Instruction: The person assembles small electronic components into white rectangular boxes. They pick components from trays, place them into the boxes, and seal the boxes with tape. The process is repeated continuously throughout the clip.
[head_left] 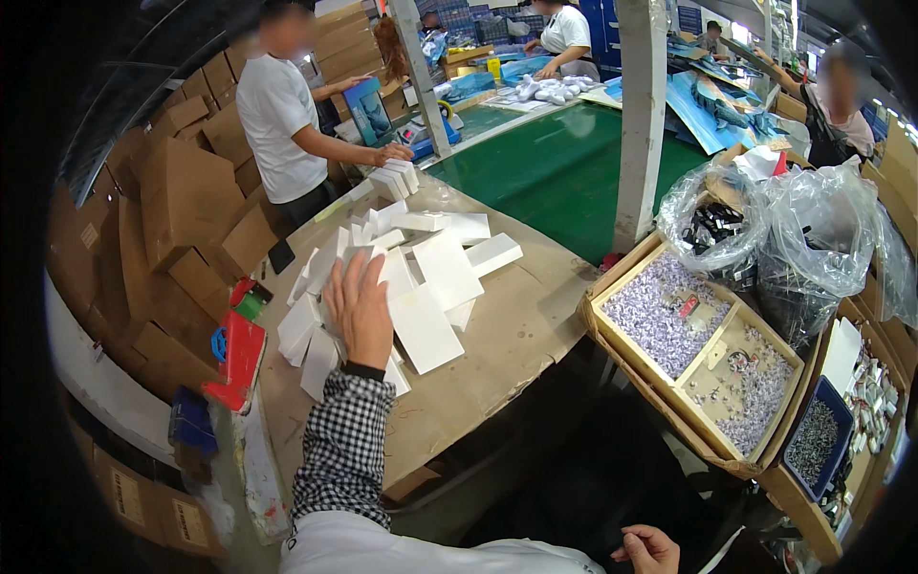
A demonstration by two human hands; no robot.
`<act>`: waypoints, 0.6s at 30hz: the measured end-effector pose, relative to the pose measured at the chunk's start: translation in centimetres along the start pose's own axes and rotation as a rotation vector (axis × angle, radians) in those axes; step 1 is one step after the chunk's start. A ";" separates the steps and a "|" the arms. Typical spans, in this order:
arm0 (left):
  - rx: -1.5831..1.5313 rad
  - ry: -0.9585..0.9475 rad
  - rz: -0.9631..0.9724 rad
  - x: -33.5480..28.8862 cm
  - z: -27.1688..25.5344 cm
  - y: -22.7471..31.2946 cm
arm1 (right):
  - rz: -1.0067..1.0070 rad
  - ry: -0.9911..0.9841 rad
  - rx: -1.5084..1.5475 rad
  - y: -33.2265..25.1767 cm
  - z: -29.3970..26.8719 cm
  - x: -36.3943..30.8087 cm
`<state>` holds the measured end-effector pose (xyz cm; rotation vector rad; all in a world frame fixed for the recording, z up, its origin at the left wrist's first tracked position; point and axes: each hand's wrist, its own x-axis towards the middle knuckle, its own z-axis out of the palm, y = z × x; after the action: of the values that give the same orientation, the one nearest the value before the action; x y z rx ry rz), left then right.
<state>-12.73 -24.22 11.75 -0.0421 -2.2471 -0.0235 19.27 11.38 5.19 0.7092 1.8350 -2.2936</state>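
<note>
Thin white boxes (425, 326) lie in a loose pile on a brown-covered table (516, 330), some flat and others leaning on one another. My left hand (361, 304) rests on the pile's near left side, fingers spread and touching the boxes without closing round one. A checked sleeve covers that forearm. Low at the right, over the dark space before the table, is my right hand (650, 551). Its fingers are curled toward the thumb, and nothing shows between them.
A red holder (237, 362) sits at the table's left edge. Right of the table stands a wooden tray (678, 385) of small parts, with plastic bags (813, 253) behind. A post (642, 124) rises beyond. Across the table, a person (287, 115) touches a row of white boxes.
</note>
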 end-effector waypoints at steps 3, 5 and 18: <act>-0.257 -0.181 -0.062 1.5 1.8 -0.8 | 0.010 -0.037 -0.033 0.1 -0.1 0.0; -0.184 -0.138 0.043 1.9 2.5 -1.4 | -0.033 -0.042 -0.061 -0.1 -0.5 0.0; -0.168 0.167 0.315 1.6 3.3 -2.3 | -0.577 0.380 -0.806 -12.3 -14.3 -4.6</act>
<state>-16.40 -26.39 10.87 -0.4674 -2.0443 -0.0442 22.75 27.19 15.89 0.5321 3.1592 -1.4006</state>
